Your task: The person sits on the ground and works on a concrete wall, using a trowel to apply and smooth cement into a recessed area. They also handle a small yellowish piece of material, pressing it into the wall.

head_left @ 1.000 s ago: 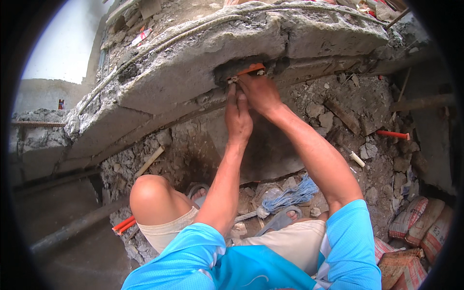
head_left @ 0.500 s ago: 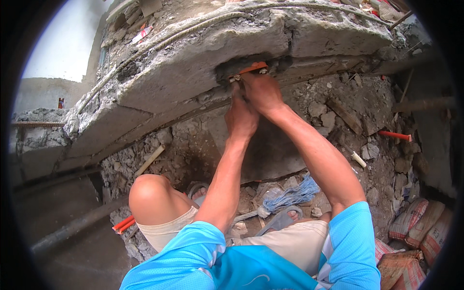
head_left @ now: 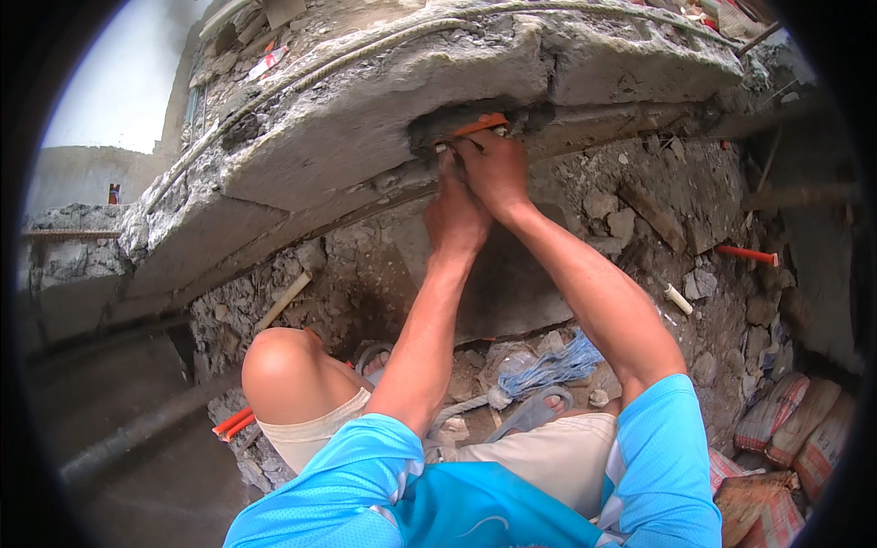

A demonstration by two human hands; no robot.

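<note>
- In the head view, the person sits with bent knees before a rough concrete beam [head_left: 356,151], which curves across the far side of the scene
- An orange fitting [head_left: 482,123] sits in a dark recess [head_left: 422,137] in the beam's near face, tilted so that its right end is higher than its left
- The right hand [head_left: 496,173] is at the fitting's near edge, its fingers bent and touching it; whether they grip it cannot be told
- The left hand [head_left: 457,215] is raised just to the left of and partly behind the right hand, fingertips up by the fitting's left end; its hold, if any, is hidden
- Small pale bits show at both ends of the fitting, the left one [head_left: 440,147] right by the left fingertips
- A ribbed steel bar [head_left: 393,38] runs along the beam's far top edge
- Nearer, between the forearms, blue strands [head_left: 553,367] lie beside a grey sandal [head_left: 533,418]
- Red-orange pipes [head_left: 236,424] lie left of the knee, and another red-orange pipe [head_left: 747,255] juts from the rubble [head_left: 594,208] on the right
- Sacks [head_left: 800,416] are piled at the near right
</note>
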